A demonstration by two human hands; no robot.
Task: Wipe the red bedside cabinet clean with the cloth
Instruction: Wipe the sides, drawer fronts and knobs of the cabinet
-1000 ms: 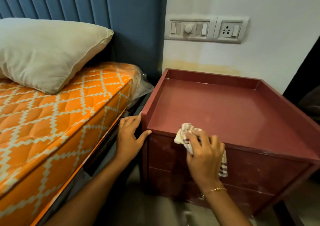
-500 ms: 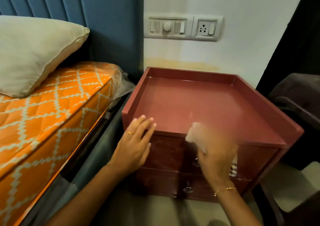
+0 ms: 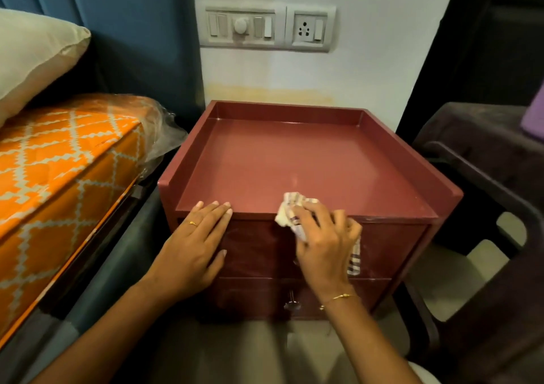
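Here the right hand [image 3: 325,238] has its fingers curled round the checked cloth [image 3: 290,211], pressing it against the front lip of the red bedside cabinet [image 3: 294,160], where the tray-like top meets the upper drawer front [image 3: 253,245]. The left hand [image 3: 195,244] lies flat with straight fingers against the cabinet's front left, fingertips on the lip — holding nothing, seemingly bracing the unit.

The likeliest slip, as I judge it, comes from the cloth being bunched: only a small wad meets the wood, so a fast pass could skip strips of the top and leave the raised rim's inner corners untouched. A tail of cloth hangs below the right hand near the drawer front; it could snag on the metal drawer handle [image 3: 291,302] lower down, or drag dust back onto a wiped face. Pushing hard toward the back might shove the cabinet into the wall [image 3: 368,68] if the bracing hand lifts. The plastic wrap on the orange mattress [image 3: 67,160] sits just beside the left rim, so a wide stroke could catch it.
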